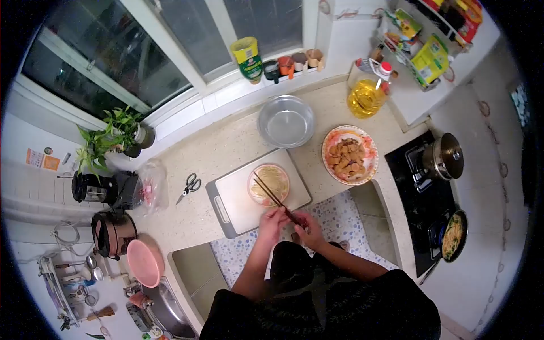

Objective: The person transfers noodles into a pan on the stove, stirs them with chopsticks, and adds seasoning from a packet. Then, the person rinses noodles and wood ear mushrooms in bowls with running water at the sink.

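My left hand (272, 222) and my right hand (308, 228) are close together at the counter's front edge. Both are closed on a pair of dark chopsticks (275, 198), the left nearer the middle, the right at the thick ends. The chopstick tips point away from me, over a small pink-rimmed plate (251, 194) of pale, thin strands (272, 180); whether they touch the food I cannot tell. Under the plate lies a white cutting board (232, 195) with a grey border.
Right of the board stands a patterned plate (325, 160) of brown chunks; behind it, a metal basin (286, 141) and an oil bottle (367, 97). Scissors (190, 186) lie to the left. On the right, a black stove (416, 218) bears a pot (443, 156) and a filled pan (454, 235).
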Demonstrator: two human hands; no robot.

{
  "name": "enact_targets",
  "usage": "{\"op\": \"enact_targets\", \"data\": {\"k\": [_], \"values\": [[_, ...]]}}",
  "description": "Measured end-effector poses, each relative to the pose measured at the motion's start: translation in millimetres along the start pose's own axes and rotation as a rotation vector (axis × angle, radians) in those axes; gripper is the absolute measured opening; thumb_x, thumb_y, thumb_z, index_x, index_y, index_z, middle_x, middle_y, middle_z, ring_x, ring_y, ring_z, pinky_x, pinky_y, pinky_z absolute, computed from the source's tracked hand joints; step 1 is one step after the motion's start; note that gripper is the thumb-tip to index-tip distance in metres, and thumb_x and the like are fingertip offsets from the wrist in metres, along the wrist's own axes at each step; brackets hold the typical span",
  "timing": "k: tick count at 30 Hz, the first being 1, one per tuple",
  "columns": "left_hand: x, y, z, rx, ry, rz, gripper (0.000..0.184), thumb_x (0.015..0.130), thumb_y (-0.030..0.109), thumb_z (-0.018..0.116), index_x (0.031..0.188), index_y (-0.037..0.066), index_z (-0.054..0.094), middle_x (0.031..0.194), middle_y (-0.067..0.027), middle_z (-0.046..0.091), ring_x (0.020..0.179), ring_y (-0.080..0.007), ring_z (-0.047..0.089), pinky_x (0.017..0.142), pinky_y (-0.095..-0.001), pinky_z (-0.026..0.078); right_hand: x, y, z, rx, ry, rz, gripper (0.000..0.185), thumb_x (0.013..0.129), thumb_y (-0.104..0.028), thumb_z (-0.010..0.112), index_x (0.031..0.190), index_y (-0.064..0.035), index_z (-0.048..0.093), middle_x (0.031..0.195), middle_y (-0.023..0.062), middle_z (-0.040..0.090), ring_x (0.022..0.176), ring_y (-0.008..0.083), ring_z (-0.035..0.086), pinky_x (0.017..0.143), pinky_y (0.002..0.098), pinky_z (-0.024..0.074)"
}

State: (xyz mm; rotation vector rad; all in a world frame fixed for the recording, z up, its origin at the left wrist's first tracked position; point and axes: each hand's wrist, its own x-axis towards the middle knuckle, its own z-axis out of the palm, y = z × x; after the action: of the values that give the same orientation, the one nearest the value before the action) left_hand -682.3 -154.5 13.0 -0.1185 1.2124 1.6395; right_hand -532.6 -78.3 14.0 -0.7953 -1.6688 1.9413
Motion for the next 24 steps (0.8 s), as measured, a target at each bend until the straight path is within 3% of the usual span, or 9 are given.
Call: {"op": "enact_targets", "data": {"k": [3, 9, 18, 21, 24], "values": [[32, 16, -45, 0.184, 0.103, 0.045, 0.017, 0.095, 0.016, 0.065, 0.097, -0.001, 0.068, 0.089, -0.0091, 0.070, 0.078, -0.0171, 0.068, 0.071, -0.0306, 0.058, 13, 41, 8, -0.004, -0.155, 0.347, 0.027, 0.094, -0.018, 0.062, 0.115, -0.0013, 0.060, 0.088, 0.0049, 0.068, 0.072, 0.0122, 0.063, 0.063, 0.0249, 0.0487], [73, 18, -100, 0.400, 0.121, 0.018, 0.020, 0.096, 0.015, 0.063, 0.098, -0.004, 0.069, 0.088, -0.0095, 0.069, 0.076, -0.0164, 0.068, 0.071, -0.0289, 0.059, 48, 69, 49, -0.052, -0.338, 0.639, 0.020, 0.095, -0.021, 0.061, 0.094, -0.0017, 0.067, 0.080, 0.0056, 0.069, 0.066, 0.0125, 0.065, 0.059, 0.0246, 0.0493], [92, 13, -112, 0.700, 0.292, 0.028, 0.021, 0.092, 0.018, 0.067, 0.086, -0.002, 0.071, 0.070, -0.0086, 0.069, 0.058, -0.0140, 0.066, 0.052, -0.0285, 0.055, 59, 106, 59, -0.010, -0.270, 0.722, 0.027, 0.095, -0.025, 0.062, 0.096, 0.0008, 0.068, 0.078, 0.0071, 0.069, 0.059, 0.0147, 0.065, 0.051, 0.0270, 0.0478], [91, 18, -102, 0.732, 0.351, 0.079, 0.023, 0.090, 0.020, 0.070, 0.084, -0.002, 0.071, 0.065, -0.0083, 0.068, 0.052, -0.0140, 0.064, 0.049, -0.0282, 0.054, 66, 111, 56, -0.080, -0.292, 0.729, 0.030, 0.094, -0.029, 0.063, 0.098, 0.0008, 0.068, 0.078, 0.0073, 0.069, 0.060, 0.0145, 0.065, 0.050, 0.0276, 0.0478], [95, 26, -98, 1.004, 0.372, 0.147, 0.026, 0.087, 0.028, 0.071, 0.079, 0.003, 0.075, 0.058, -0.0059, 0.066, 0.050, -0.0140, 0.064, 0.050, -0.0283, 0.052, 70, 107, 52, -0.148, -0.242, 0.746, 0.034, 0.093, -0.033, 0.064, 0.099, -0.0001, 0.068, 0.077, 0.0072, 0.069, 0.061, 0.0139, 0.064, 0.050, 0.0281, 0.0477]]}}
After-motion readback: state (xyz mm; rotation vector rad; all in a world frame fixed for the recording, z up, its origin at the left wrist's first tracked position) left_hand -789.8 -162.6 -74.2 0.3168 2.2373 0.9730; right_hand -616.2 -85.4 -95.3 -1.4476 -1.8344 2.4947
